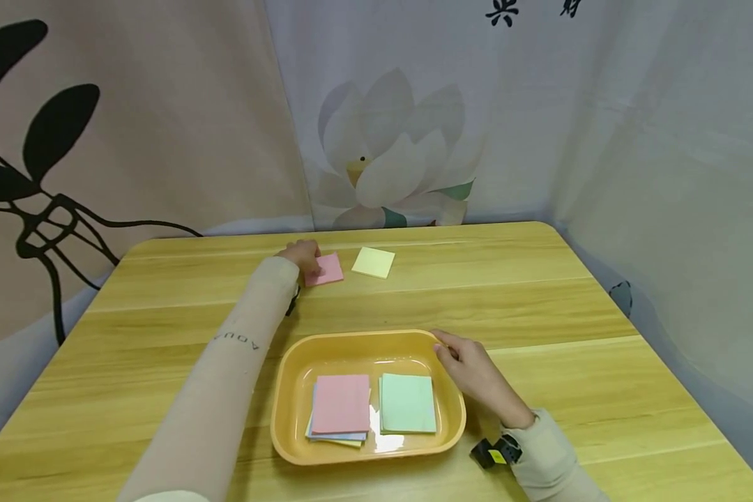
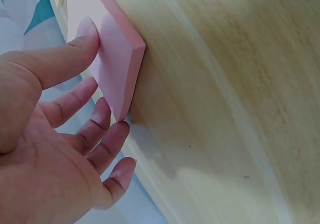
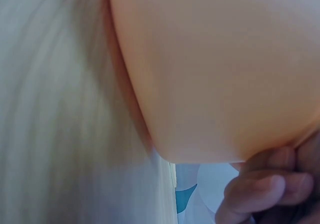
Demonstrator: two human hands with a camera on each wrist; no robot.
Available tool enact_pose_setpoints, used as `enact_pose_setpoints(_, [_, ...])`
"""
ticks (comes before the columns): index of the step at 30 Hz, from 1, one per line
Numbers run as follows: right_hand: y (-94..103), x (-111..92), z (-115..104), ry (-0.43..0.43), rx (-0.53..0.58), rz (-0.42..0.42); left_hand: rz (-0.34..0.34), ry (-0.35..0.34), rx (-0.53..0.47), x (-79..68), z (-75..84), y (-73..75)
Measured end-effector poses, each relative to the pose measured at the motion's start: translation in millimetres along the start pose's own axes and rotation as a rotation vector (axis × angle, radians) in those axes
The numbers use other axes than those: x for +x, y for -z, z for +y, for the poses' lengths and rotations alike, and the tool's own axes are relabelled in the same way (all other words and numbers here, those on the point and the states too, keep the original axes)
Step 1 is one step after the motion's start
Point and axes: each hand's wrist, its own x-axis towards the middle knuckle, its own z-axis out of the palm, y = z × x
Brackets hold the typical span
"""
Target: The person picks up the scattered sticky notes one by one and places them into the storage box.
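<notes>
Near the table's far edge, my left hand [image 1: 302,256] is at a pink sticky note pad [image 1: 328,270]. The left wrist view shows the thumb on the pad's broad face [image 2: 111,58] and the other fingers curled at its edge. A yellow sticky note pad [image 1: 373,263] lies just right of it. My right hand [image 1: 477,369] grips the far right corner of a yellow plastic tray [image 1: 284,411]; in the right wrist view its fingers [image 3: 260,189] curl at the rim. Inside the tray are a pink-topped stack of pads [image 1: 341,404] on the left and green pads [image 1: 408,404] on the right.
The wooden table [image 1: 571,376] carries the tray near its front edge. Behind it hangs a light curtain [image 1: 401,139] printed with a flower. A black wrist device [image 1: 498,452] sits on the right sleeve.
</notes>
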Motion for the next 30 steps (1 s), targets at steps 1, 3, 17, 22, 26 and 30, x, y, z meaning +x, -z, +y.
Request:
enact_pose_setpoints(1, [-0.3,0.1,-0.3,0.000,0.000,-0.002,-0.003,0.010,-0.003,-0.2,-1.1,-0.1])
enact_pose_setpoints(3, [-0.8,0.2,-0.7,0.000,-0.003,-0.006,-0.005,0.024,-0.007,-0.2,-3.6,-0.3])
enact_pose_setpoints(17, [0.0,2.5,1.0,-0.008,-0.022,0.009,0.019,0.035,-0.027,-6.6,0.8,2.3])
enact_pose_setpoints(22, [0.8,1.5,0.4,-0.016,-0.015,0.009,0.031,0.010,-0.010,-4.6,1.5,2.2])
enact_pose_setpoints(26, [0.7,1.5,0.2,-0.001,-0.016,0.008,0.033,0.009,-0.020,-4.6,0.1,1.6])
enact_pose_setpoints(30, [0.4,1.8,0.0,0.010,-0.007,0.010,0.046,0.010,-0.021,-5.1,-1.9,0.4])
